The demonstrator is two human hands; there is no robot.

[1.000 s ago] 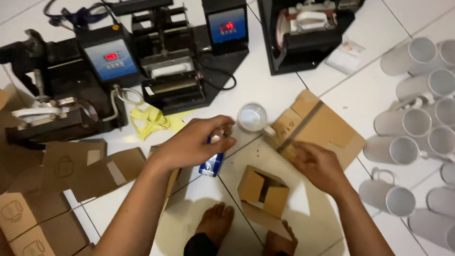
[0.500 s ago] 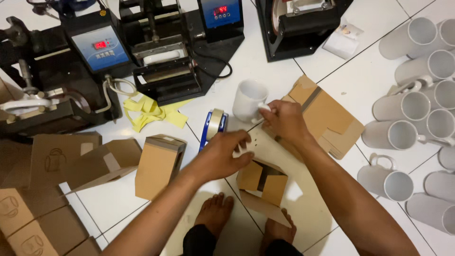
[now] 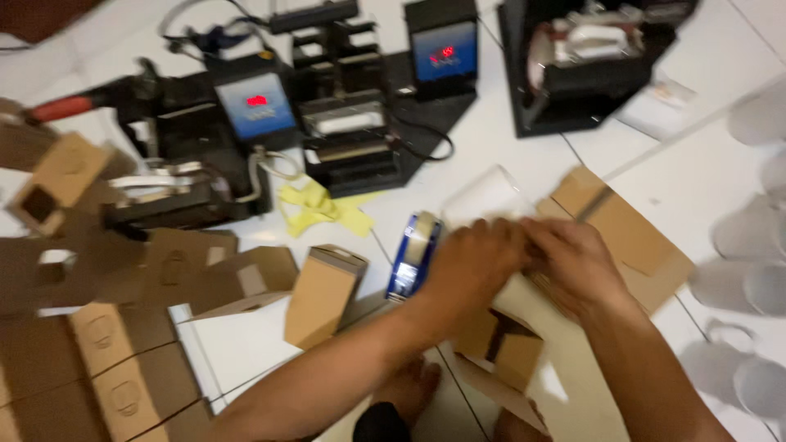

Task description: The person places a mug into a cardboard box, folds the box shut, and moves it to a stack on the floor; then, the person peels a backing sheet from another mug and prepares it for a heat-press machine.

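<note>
Head view is looking down at a white tiled floor [image 3: 508,155], and it is blurred. At the far left, brown flat boxes [image 3: 98,368] are being kept in a pile, near enough to be reached. Behind them, black press machines [image 3: 246,131] with small blue screens are being kept in a row. A yellow cloth [image 3: 315,209] is lying in front of them. Next, a small brown box [image 3: 321,296] is being left standing upright, with its top flap open. A blue tape roll [image 3: 411,255] is being stood on its edge just beside the left hand [image 3: 473,266]. A white mug [image 3: 485,198] is being held low over the floor by both hands, with the fingers bent around it, so it is being kept steady. How tightly it is being squeezed cannot be told. The right hand [image 3: 577,266] is touching the left one on the mug. An open brown box [image 3: 501,350] is lying just under the hands. At the far right, more white mugs [image 3: 749,282] are being kept together.
</note>
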